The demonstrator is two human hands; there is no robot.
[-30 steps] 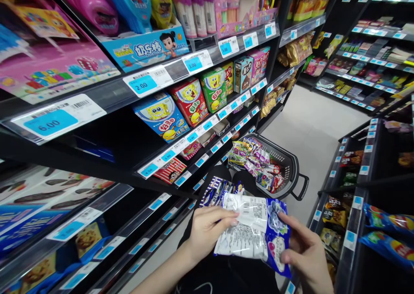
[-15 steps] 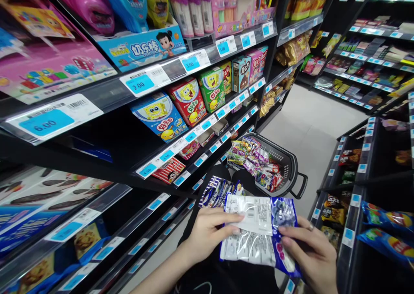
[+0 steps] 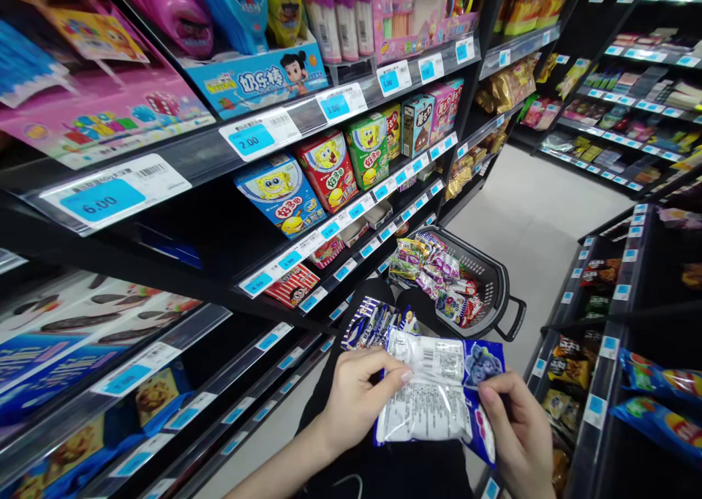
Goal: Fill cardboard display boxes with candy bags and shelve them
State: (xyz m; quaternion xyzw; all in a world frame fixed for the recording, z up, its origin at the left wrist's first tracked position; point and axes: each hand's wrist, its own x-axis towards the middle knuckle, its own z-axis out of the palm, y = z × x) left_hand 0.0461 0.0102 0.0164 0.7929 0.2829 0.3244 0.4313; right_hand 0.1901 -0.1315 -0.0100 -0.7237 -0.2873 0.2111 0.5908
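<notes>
A blue and white candy bag (image 3: 428,404) with printed text, a barcode and a blueberry picture is held over my lap, its back facing me. My left hand (image 3: 359,389) pinches the bag's back near its upper left, thumb against forefinger. On the other side, my right hand (image 3: 515,429) grips the blue right edge between thumb and fingers. Just beyond the bag, several striped blue and white packets (image 3: 370,327) rest on my lap. What the bag contains is hidden.
A dark grey shopping basket (image 3: 493,294) with several candy packets (image 3: 431,268) stands on the floor (image 3: 534,214) ahead. Shelves with snack boxes (image 3: 326,166) and price tags (image 3: 260,137) line my left. Lower shelves with snack bags (image 3: 658,418) run along my right.
My left fingers have closed into a pinch, creasing the bag's back. My right hand has shifted slightly left along the bag's edge. The view has moved slightly.
</notes>
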